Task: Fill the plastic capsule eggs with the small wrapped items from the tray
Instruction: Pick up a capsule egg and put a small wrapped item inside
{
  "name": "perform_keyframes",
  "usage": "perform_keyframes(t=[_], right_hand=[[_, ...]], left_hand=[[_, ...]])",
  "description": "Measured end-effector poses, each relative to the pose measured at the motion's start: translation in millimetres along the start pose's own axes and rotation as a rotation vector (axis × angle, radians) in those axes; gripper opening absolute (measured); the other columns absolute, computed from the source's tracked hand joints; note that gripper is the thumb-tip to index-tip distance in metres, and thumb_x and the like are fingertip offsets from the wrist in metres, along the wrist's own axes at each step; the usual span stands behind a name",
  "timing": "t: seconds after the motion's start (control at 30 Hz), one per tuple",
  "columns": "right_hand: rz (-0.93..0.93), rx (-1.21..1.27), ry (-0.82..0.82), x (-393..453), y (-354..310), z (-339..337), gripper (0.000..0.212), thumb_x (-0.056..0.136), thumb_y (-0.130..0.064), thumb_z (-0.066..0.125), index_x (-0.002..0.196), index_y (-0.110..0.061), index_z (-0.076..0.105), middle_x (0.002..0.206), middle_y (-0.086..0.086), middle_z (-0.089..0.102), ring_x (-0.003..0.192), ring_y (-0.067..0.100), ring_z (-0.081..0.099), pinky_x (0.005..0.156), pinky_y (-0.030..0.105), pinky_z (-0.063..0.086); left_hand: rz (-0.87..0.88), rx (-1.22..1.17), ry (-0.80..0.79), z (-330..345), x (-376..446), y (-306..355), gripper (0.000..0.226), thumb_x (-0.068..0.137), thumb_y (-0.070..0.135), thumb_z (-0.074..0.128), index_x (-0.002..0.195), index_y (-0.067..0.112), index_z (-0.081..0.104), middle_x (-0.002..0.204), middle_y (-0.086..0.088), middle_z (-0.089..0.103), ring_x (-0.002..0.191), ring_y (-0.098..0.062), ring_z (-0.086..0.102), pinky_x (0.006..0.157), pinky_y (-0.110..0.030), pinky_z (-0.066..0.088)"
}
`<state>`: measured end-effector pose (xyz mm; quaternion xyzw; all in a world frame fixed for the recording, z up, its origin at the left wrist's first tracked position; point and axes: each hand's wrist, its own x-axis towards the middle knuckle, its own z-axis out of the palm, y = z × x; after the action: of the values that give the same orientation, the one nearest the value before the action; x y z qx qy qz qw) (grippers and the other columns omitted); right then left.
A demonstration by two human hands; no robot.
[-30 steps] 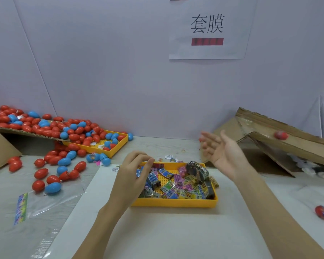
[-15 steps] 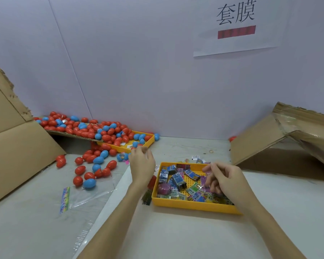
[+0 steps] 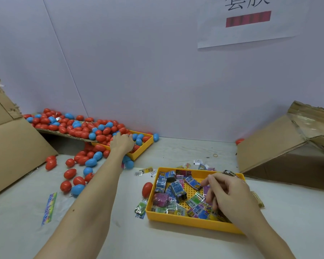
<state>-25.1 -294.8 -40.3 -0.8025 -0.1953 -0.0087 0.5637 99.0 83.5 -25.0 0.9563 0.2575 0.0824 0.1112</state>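
Left hand: the left hand (image 3: 122,143) reaches to the centre left of the frame, palm down over the far yellow tray (image 3: 146,144); its fingers lie among the eggs, and whether they grip one I cannot tell.
Right hand: the right hand (image 3: 226,195) hangs over the near yellow tray (image 3: 185,219) at lower right, fingers curled downward among the wrapped items (image 3: 178,189); no pinch is plainly visible.
Capsule eggs: red and blue capsule eggs (image 3: 79,126) are heaped on a cardboard sheet (image 3: 64,134) at left, spilling into the far tray and onto the table (image 3: 185,152).
Single egg: one red egg (image 3: 147,189) lies just beside the near tray's left wall.
Background: cardboard box (image 3: 281,146) at right; paper sign (image 3: 247,21) at upper right.
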Motion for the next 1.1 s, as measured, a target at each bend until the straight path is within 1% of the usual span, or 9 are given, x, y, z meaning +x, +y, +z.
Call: perform_keyframes(t=[0.17, 0.33, 0.4, 0.5, 0.67, 0.83, 0.97, 1.03, 1.1], right_hand=[[0.006, -0.034, -0.009, 3.1, 0.6, 1.1, 0.030, 0.106, -0.023, 0.049, 0.086, -0.020, 0.072, 0.061, 0.002, 0.069, 0.045, 0.012, 0.060, 0.051, 0.020, 0.051], [0.009, -0.048, 0.003, 1.3, 0.4, 1.7, 0.031, 0.106, -0.021, 0.049, 0.084, -0.020, 0.071, 0.060, 0.001, 0.069, 0.044, 0.012, 0.059, 0.050, 0.019, 0.050], [0.015, -0.043, 0.007, 1.2, 1.6, 0.7, 0.032, 0.106, -0.020, 0.049, 0.084, -0.020, 0.071, 0.060, 0.002, 0.069, 0.044, 0.012, 0.059, 0.050, 0.020, 0.051], [0.008, -0.050, 0.010, -0.5, 0.5, -0.1, 0.033, 0.107, -0.019, 0.049, 0.083, -0.019, 0.072, 0.060, 0.002, 0.069, 0.044, 0.013, 0.060, 0.050, 0.020, 0.051], [-0.018, -0.088, 0.025, -2.5, -1.9, 1.3, 0.028, 0.105, -0.017, 0.052, 0.085, -0.019, 0.071, 0.062, -0.001, 0.069, 0.046, 0.013, 0.062, 0.051, 0.018, 0.051], [-0.034, -0.150, 0.065, -5.6, -2.3, 1.2, 0.016, 0.097, -0.005, 0.064, 0.096, -0.019, 0.072, 0.070, -0.002, 0.071, 0.060, 0.008, 0.068, 0.059, 0.024, 0.058], [-0.106, -0.285, 0.051, -8.6, -4.8, 2.2, 0.022, 0.091, 0.000, 0.071, 0.092, -0.021, 0.078, 0.082, -0.014, 0.070, 0.074, 0.005, 0.069, 0.070, 0.016, 0.055], [-0.158, -0.342, 0.040, -7.8, -5.8, 4.0, 0.019, 0.091, -0.002, 0.072, 0.093, -0.019, 0.080, 0.088, -0.011, 0.070, 0.080, 0.004, 0.067, 0.073, 0.011, 0.052], [-0.220, -0.403, -0.001, -6.4, -5.6, 5.0, 0.014, 0.094, -0.010, 0.071, 0.102, -0.017, 0.080, 0.102, -0.006, 0.072, 0.093, 0.005, 0.065, 0.085, 0.017, 0.052]], left_hand=[[0.067, 0.090, -0.039, 2.6, 10.0, 1.6, 0.036, 0.108, 0.017, 0.031, 0.134, 0.003, 0.052, 0.142, -0.019, 0.053, 0.131, -0.038, 0.044, 0.104, -0.043, 0.040], [0.127, 0.006, 0.150, 2.3, -10.4, 7.0, 0.022, 0.103, 0.009, 0.042, 0.092, 0.004, 0.061, 0.105, -0.020, 0.066, 0.088, -0.032, 0.061, 0.066, -0.036, 0.043], [0.140, -0.068, 0.280, -0.1, -25.0, 8.5, 0.021, 0.102, 0.009, 0.044, 0.089, 0.005, 0.060, 0.100, -0.019, 0.063, 0.080, -0.029, 0.056, 0.064, -0.036, 0.041], [0.156, -0.246, 0.364, -5.8, -53.0, 10.8, 0.019, 0.103, 0.014, 0.052, 0.103, 0.002, 0.066, 0.108, -0.016, 0.058, 0.087, -0.027, 0.056, 0.073, -0.038, 0.050], [0.311, -0.585, 0.433, -10.3, -125.7, 31.8, 0.014, 0.094, 0.007, 0.068, 0.107, 0.011, 0.071, 0.105, -0.006, 0.056, 0.094, -0.018, 0.057, 0.077, -0.017, 0.045], [0.489, -0.934, 0.247, -5.1, -198.4, 62.5, 0.028, 0.093, 0.013, 0.072, 0.116, 0.024, 0.061, 0.102, 0.007, 0.068, 0.093, -0.005, 0.066, 0.076, -0.013, 0.052], [0.647, -0.876, 0.082, -2.3, -214.6, 65.9, 0.029, 0.090, 0.007, 0.074, 0.113, 0.022, 0.064, 0.108, 0.008, 0.068, 0.099, -0.009, 0.067, 0.086, -0.022, 0.056], [0.684, -0.840, -0.001, -1.9, -218.3, 64.0, 0.035, 0.091, 0.006, 0.072, 0.113, 0.032, 0.064, 0.116, 0.006, 0.065, 0.100, -0.011, 0.065, 0.086, -0.022, 0.056], [0.691, -0.829, -0.050, -1.7, -220.4, 63.4, 0.035, 0.093, 0.009, 0.070, 0.113, 0.037, 0.063, 0.120, 0.005, 0.062, 0.101, -0.010, 0.063, 0.086, -0.021, 0.055]])
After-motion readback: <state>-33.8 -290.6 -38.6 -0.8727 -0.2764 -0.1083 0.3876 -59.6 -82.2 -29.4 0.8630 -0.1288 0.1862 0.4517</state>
